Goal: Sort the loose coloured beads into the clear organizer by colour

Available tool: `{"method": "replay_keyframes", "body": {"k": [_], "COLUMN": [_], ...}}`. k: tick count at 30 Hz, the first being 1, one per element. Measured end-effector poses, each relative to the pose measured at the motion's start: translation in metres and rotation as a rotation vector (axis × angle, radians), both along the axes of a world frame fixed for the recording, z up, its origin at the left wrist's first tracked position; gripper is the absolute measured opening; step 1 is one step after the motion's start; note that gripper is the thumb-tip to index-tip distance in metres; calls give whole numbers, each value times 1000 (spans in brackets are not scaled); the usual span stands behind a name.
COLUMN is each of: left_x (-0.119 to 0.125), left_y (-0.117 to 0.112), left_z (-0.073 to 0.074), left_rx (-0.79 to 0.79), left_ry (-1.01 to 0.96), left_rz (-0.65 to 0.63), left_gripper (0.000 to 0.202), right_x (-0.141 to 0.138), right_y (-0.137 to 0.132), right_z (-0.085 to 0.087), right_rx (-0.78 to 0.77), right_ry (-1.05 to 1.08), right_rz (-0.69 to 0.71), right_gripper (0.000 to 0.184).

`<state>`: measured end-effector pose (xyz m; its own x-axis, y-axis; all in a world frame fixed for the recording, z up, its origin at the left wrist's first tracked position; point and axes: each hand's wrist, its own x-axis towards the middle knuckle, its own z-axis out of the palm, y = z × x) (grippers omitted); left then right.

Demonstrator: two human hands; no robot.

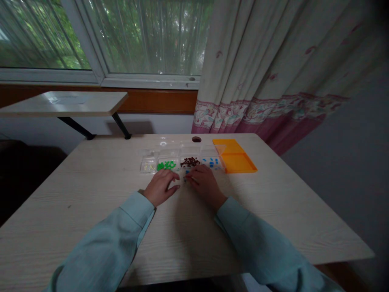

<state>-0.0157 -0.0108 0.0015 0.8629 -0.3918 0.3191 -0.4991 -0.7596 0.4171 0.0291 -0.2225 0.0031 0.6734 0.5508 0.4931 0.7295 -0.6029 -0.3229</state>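
My left hand [162,187] rests on the table in front of the clear box, with thumb and fingers apart and nothing in them. My right hand [205,184] is bent over, its fingertips pinched at a small blue piece [187,172] just in front of the box; its exact shape is too small to tell. The clear compartment box [170,153] lies with its lid up behind both hands. From left to right it holds pale yellowish bits [148,167], green pieces [166,165], dark brown pieces [190,162] and several blue pieces [212,163].
An orange tray [237,158] lies to the right, touching or just under the box's edge. Behind the box is a round hole [196,139] in the wooden table [121,227]. A raised shelf [100,103] stands at the back left, and a curtain [243,81] hangs behind.
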Motion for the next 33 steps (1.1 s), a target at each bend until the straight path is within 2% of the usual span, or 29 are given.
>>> {"method": "replay_keyframes", "body": {"k": [4, 8, 12, 23, 33], "left_x": [0, 1, 1, 1, 1], "left_y": [0, 1, 2, 2, 1], "left_z": [-2, -3, -3, -3, -2], "left_rx": [-5, -12, -10, -3, -6], "left_ry": [2, -1, -3, -6, -4], "left_rz": [0, -5, -17, -21, -24], "left_gripper": [20, 22, 24, 24, 23], "right_x": [12, 26, 36, 44, 37], "right_y": [-15, -34, -49, -59, -54], "right_z": [4, 12, 13, 2, 14], "right_rx": [76, 81, 52, -30, 14], "right_ry": [-53, -93, -89, -58, -110], "right_rz": [-140, -299, -412, -422, -412], "right_gripper": [11, 14, 17, 21, 26]}}
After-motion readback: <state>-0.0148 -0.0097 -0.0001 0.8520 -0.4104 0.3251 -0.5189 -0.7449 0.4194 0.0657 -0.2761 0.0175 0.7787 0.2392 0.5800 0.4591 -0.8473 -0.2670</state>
